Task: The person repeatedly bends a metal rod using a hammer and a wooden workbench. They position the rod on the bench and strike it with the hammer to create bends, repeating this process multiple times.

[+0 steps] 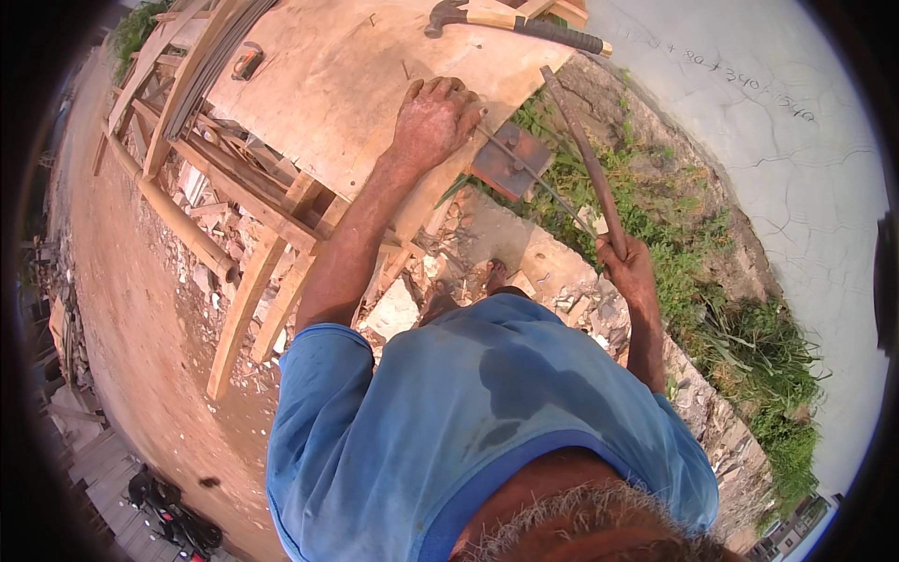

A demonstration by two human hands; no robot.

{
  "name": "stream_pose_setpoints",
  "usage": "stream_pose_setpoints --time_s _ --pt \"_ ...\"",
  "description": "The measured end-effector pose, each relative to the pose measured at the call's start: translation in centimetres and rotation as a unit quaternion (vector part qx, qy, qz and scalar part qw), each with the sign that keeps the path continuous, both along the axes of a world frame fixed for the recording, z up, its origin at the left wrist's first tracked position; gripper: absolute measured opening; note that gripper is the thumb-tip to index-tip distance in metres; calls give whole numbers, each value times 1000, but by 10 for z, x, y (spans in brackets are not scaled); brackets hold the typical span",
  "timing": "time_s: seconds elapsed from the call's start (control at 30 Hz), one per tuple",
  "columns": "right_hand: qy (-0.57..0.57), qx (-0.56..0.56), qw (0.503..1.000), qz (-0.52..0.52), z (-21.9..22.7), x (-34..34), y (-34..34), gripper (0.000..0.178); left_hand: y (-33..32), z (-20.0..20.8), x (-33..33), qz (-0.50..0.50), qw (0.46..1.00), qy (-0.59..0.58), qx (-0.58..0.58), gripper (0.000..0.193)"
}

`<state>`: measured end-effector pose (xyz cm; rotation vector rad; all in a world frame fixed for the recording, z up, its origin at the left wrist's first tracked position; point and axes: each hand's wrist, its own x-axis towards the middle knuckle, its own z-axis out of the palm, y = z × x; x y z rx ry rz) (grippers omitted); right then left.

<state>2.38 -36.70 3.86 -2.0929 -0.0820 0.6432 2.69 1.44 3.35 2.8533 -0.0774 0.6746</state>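
My left hand (435, 120) lies palm down on the near edge of a large plywood sheet (328, 84), fingers bent and pressing on the wood. My right hand (629, 272) is closed around the lower end of a rusty metal saw frame (585, 159). The frame slants up toward the sheet's corner, with a thin blade or wire (538, 178) running beside it. The far end of the frame lies close to my left hand at the board's edge. A flat dark brown block (510, 159) lies just under that corner.
A hammer (515, 21) rests on the sheet's far end and a small tool (248, 61) on its left part. A rough timber trestle (253, 244) carries the sheet over rubble (412, 300). Grass (712, 309) and a cracked concrete wall (777, 169) are at right, a dirt road (122, 309) and motorcycle (173, 520) at left.
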Motion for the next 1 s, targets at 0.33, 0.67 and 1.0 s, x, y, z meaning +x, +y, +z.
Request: stream_pose_setpoints --time_s 0.33,0.67,1.0 --pt "27 63 998 -16 -14 -5 0 26 -33 -21 -10 80 991 -43 -99 38" --pt "22 3 999 -29 -8 -6 12 22 -25 -31 -6 106 989 -87 -60 38" --pt "7 92 995 -48 -25 -30 20 24 -25 -34 2 76 993 0 -92 44"
